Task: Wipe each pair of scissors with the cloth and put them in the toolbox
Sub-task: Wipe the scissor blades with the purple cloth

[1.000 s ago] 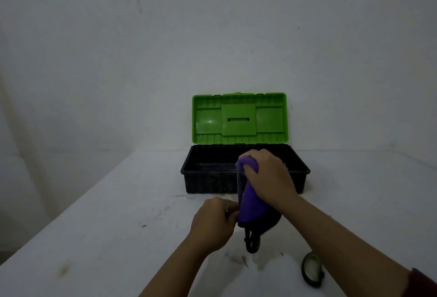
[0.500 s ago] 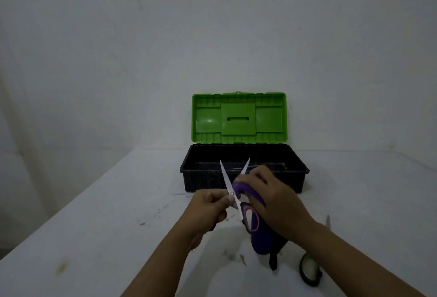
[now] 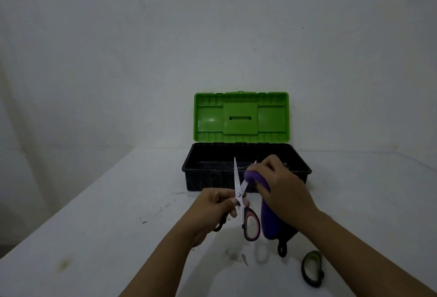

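One toolbox [image 3: 246,173] open at table's far side, green lid up, ready for scissors. In front of toolbox, right hand [image 3: 283,190] grips purple cloth [image 3: 264,202], pinching right blade to wipe. Left hand [image 3: 217,204] pinches scissors [image 3: 240,198] near pivot, steadying. Versus half second ago: blades spread wider, cloth higher on blade.

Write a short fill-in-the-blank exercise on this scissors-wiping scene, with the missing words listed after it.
1. The toolbox has a black base and a ____ lid.
2. The left hand holds the scissors with their blades ____.
3. The right hand presses a ____ cloth against one blade.
4. The toolbox lid stands ____.

Missing words: green; open; purple; open
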